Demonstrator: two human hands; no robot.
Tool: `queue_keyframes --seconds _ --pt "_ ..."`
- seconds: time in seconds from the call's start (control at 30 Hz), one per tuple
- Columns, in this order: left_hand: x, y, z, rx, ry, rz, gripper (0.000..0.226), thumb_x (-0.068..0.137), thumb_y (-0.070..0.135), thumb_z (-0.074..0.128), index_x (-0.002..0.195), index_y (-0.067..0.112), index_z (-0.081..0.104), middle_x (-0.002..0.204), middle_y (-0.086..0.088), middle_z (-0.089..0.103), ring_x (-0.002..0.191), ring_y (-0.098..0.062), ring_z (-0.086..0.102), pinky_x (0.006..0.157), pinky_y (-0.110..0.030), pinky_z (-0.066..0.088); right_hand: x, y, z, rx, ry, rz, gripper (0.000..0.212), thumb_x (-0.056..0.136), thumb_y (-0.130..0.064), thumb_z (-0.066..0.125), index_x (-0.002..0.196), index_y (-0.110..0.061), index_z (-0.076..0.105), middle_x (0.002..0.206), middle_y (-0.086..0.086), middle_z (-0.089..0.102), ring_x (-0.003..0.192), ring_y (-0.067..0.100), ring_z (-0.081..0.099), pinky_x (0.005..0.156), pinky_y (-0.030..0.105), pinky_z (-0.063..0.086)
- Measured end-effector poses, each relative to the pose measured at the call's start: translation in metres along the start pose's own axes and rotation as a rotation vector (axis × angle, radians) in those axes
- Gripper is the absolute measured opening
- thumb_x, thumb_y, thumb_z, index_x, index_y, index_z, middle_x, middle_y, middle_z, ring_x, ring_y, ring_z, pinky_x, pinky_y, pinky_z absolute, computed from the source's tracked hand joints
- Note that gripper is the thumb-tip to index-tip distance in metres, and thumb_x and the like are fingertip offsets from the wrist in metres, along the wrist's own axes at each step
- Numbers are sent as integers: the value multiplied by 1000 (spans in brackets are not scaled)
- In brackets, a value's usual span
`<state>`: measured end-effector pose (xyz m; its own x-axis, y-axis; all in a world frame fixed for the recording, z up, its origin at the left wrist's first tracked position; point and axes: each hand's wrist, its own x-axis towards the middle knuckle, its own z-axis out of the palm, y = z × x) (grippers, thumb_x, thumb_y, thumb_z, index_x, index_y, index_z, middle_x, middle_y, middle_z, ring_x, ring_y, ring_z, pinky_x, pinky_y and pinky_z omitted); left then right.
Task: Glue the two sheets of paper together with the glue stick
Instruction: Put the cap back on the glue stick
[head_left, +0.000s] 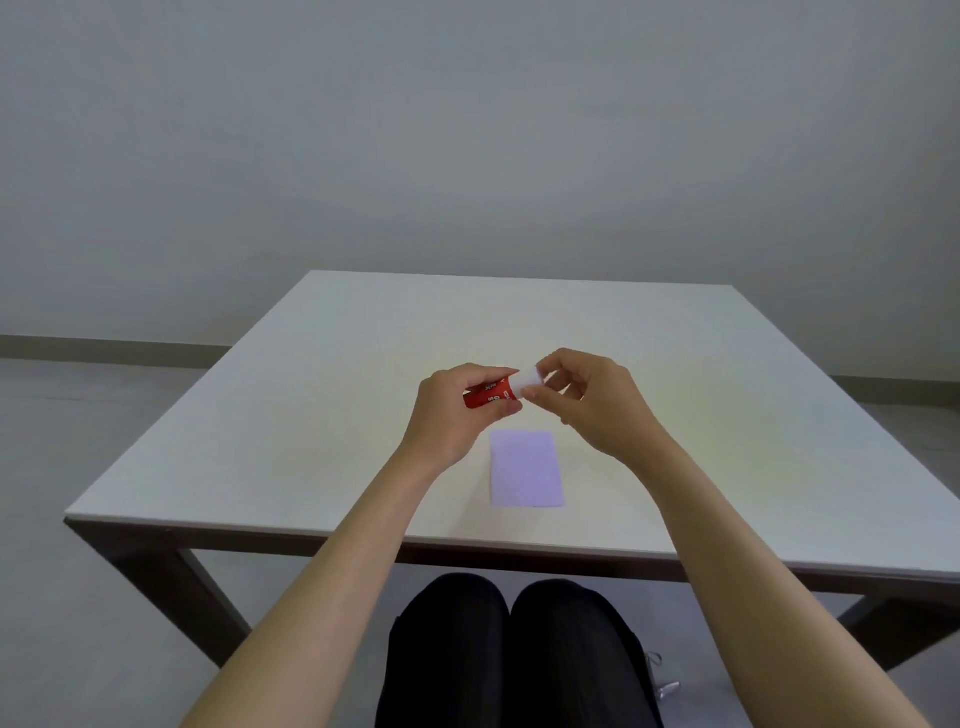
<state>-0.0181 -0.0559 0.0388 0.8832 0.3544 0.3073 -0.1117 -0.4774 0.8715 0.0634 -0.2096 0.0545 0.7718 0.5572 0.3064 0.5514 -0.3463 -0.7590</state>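
Note:
A red glue stick with white lettering is held sideways above the table. My left hand grips its red body. The fingertips of my right hand pinch its white cap at the right end. Below the hands, a pale lilac paper rectangle lies flat on the white table. I see only one sheet outline; whether a second sheet lies under it I cannot tell.
The table's near edge runs just above my lap. Dark table legs angle down at left and right. A grey wall stands behind the table's far edge.

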Motion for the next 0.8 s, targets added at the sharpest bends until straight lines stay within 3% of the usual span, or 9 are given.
queue_keyframes --seconds 0.13,0.2,0.27,0.33,0.43,0.5,0.6,0.67,0.8 --pt "-1 3 1 45 10 42 31 74 12 77 104 17 73 86 7 68 83 -13 62 76 -16 48 2 -2 5 -199 13 15 57 89 -51 51 70 2 54 66 14 52 55 17 36 55 30 33" --pt "-1 5 0 33 48 43 30 73 14 78 103 15 73 90 3 71 85 -14 64 79 -18 50 1 -4 3 -182 -1 -7 41 86 -51 56 84 -10 60 78 5 58 58 14 43 59 30 40" --pt "0 6 -2 25 64 32 31 73 16 78 103 14 74 94 -1 73 87 -17 66 82 -23 52 -1 -5 3 -62 -46 -42 24 86 -40 62 103 -23 58 88 -6 57 59 11 47 59 16 42" --pt "-1 6 -2 41 48 16 31 71 16 79 102 16 74 91 0 73 84 -15 67 83 -26 53 -2 -6 8 -3 20 -15 16 88 -37 61 85 -22 57 74 -8 55 56 12 44 51 13 38" --pt "-5 4 2 82 43 -22 30 69 22 81 99 22 75 82 9 71 77 -8 66 81 -27 52 -1 -5 17 -187 159 93 50 86 -55 53 57 -16 42 51 -4 39 50 17 35 47 27 28" --pt "-6 3 3 92 53 -37 28 68 26 81 96 26 75 82 10 73 79 -8 68 79 -27 52 -2 -5 18 -191 153 64 42 86 -56 53 69 -17 52 57 -5 46 54 19 42 50 28 33" --pt "-3 2 1 59 70 -48 27 68 26 81 94 25 76 79 9 73 71 -6 68 63 -24 48 -5 -7 17 -1 22 -64 23 91 -35 57 111 -23 56 86 -12 59 74 16 56 61 12 43" --pt "-3 1 0 35 68 -46 25 67 25 82 92 25 76 74 12 72 62 -1 64 58 -19 43 -6 -6 19 32 69 -66 12 91 -30 59 96 -20 58 82 -5 63 74 17 57 58 11 41" --pt "-5 0 4 10 77 -56 20 68 25 81 87 25 74 67 12 69 46 0 58 54 -21 45 -4 -13 26 -257 212 90 54 84 -58 55 52 -18 37 47 -4 38 47 16 35 46 28 25"
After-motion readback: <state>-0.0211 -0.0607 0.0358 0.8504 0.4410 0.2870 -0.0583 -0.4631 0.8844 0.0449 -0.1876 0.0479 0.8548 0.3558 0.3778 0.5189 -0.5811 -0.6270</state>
